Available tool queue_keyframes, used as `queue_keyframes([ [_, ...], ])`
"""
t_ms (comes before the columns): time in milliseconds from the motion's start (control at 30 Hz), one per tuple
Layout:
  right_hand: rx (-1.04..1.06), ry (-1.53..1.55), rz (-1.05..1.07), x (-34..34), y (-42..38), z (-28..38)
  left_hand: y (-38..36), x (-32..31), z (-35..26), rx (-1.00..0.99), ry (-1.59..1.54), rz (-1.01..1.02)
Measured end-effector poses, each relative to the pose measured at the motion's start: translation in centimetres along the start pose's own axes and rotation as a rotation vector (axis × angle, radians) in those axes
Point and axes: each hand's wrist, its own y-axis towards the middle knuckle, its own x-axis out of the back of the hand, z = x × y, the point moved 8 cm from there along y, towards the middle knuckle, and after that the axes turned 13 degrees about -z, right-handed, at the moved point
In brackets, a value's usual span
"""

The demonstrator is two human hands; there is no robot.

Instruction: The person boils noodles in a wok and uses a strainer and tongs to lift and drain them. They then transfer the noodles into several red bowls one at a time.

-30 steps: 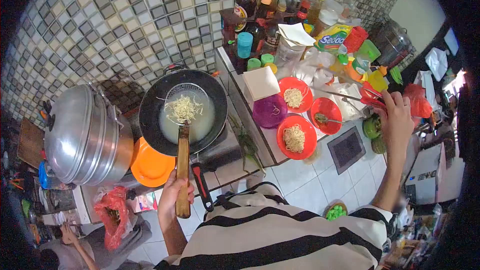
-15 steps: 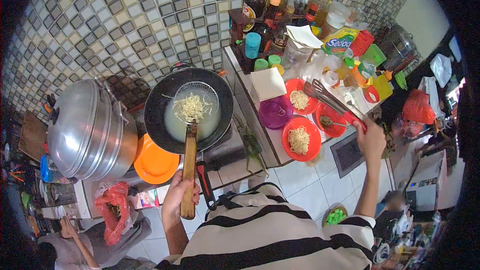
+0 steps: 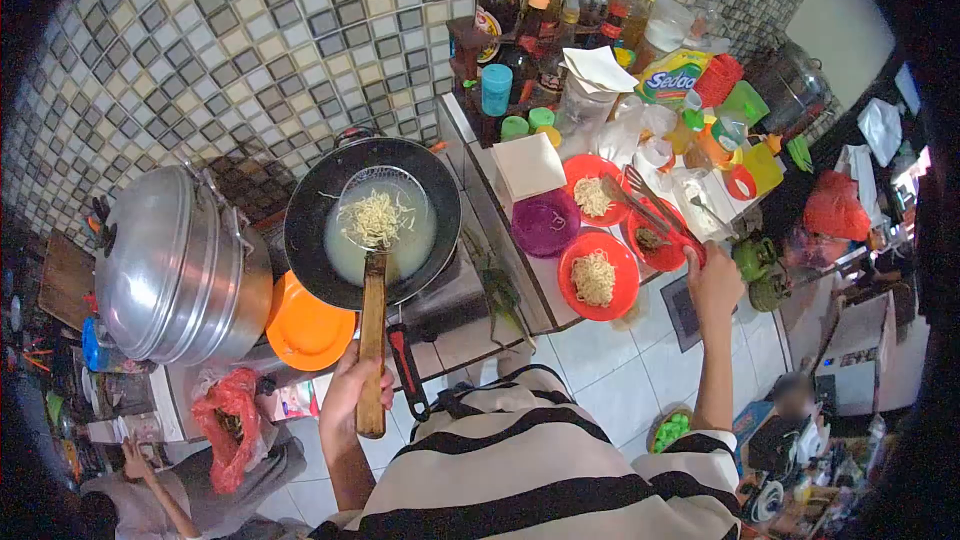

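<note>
My left hand is closed round the wooden handle of a wire strainer. Its mesh basket sits in the black wok, with pale noodles heaped in it above cloudy liquid. In my right hand is a pair of tongs with red grips and dark tips. The tips are over the right edge of the back red bowl, beside its noodles. More noodles lie in the front red bowl. A third red bowl with dark contents is partly under the tongs.
A large metal steamer pot and an orange plate stand left of the wok. A purple bowl sits beside the red ones. Bottles and jars crowd the back. Another person's hand shows at lower left.
My right hand has moved left with the tongs, so they are nearer the red bowls. My left hand and the strainer have hardly moved.
</note>
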Motion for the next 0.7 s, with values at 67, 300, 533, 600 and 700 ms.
queue_keyframes([
  [67,-0.027,-0.016,0.017,0.6,0.1,0.2,-0.1,-0.1,-0.1,0.001,-0.001,-0.005],
  [300,-0.026,-0.043,0.063,0.1,0.1,0.1,0.0,-0.1,0.1,-0.003,0.001,-0.008],
  [533,-0.022,0.007,0.023,1.5,0.0,0.7,0.0,-0.2,0.0,-0.009,-0.031,0.009],
  [600,-0.069,0.059,-0.04,3.0,0.0,0.0,-0.1,-0.4,-0.1,-0.01,-0.04,0.008],
  [700,-0.08,0.306,-0.017,4.3,0.0,0.0,-0.3,-0.3,-0.1,-0.011,-0.057,-0.041],
])
